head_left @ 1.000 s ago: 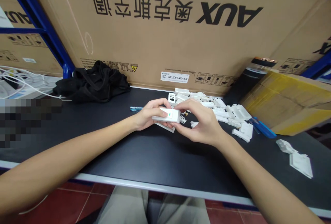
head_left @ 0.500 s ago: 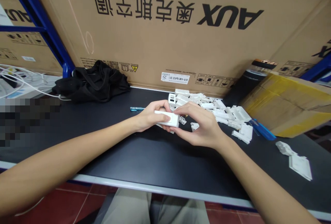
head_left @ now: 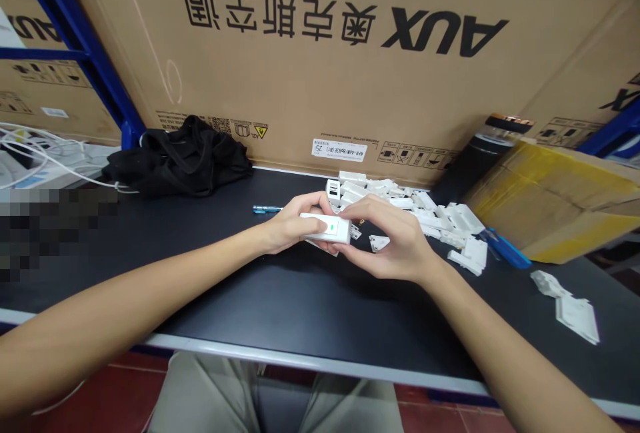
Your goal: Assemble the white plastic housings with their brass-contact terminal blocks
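A small white rectangular plastic device [head_left: 343, 229] with a green mark or light on its top face is held above the black tabletop. My left hand [head_left: 300, 221] grips its left end, thumb on top and fingers underneath. At its right end, my right hand [head_left: 387, 236] pinches it between thumb and fingers. Part of the underside is hidden by my fingers. Behind my hands lies a pile of white plastic parts [head_left: 425, 220]. A blue pen-like tool [head_left: 267, 209] lies partly hidden behind my left hand.
A black cloth bag [head_left: 183, 156] rests at the back left beside white cables [head_left: 55, 153]. At the right are a black cylinder [head_left: 467, 160], a taped cardboard box [head_left: 560, 203], a blue-handled tool [head_left: 510, 250] and loose white pieces [head_left: 575, 316]. Large cartons [head_left: 300, 86] stand behind.
The green mark on the device's top now shows, where it was not visible before. My left thumb has shifted slightly left. Both hands still hold the device, and my legs have spread apart below.
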{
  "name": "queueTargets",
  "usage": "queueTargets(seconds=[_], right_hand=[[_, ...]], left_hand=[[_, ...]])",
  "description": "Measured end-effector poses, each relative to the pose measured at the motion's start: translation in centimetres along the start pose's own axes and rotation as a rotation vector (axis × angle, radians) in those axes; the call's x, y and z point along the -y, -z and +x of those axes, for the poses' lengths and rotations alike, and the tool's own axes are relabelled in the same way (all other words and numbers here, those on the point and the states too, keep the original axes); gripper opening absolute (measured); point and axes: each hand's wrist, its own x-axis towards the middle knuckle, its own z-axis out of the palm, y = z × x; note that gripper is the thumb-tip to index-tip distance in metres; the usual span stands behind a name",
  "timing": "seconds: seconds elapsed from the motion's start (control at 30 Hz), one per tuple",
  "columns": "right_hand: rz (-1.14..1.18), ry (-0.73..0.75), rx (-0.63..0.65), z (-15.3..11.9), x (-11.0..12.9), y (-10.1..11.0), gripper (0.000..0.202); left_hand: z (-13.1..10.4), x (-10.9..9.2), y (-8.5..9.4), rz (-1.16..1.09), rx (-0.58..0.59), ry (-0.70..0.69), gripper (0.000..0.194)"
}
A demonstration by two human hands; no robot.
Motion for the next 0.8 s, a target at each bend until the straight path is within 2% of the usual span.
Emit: queueTargets(seconds=[0.27,0.5,0.7,0.8], right_hand=[[-0.001,0.003,0.025,-0.11,0.01,-0.13,0.031],[0.004,0.009,0.048,-0.41,-0.22,-0.43,0.034],[0.001,0.007,0.032,-0.41,-0.51,-0.27,0.033],[-0.018,0.007,0.020,-0.36,-0.76,-0.12,0.031]], left_hand=[[0.10,0.22,-0.29,0.070,0.002,-0.033,0.039],[0.14,0.27,-0.44,0.136,-0.073,0.022,0.041],[0.06,-0.25,-0.61,0.094,-0.054,0.040,0.029],[0.18,-0.40,-0.72,0.050,-0.092,0.038,0.024]])
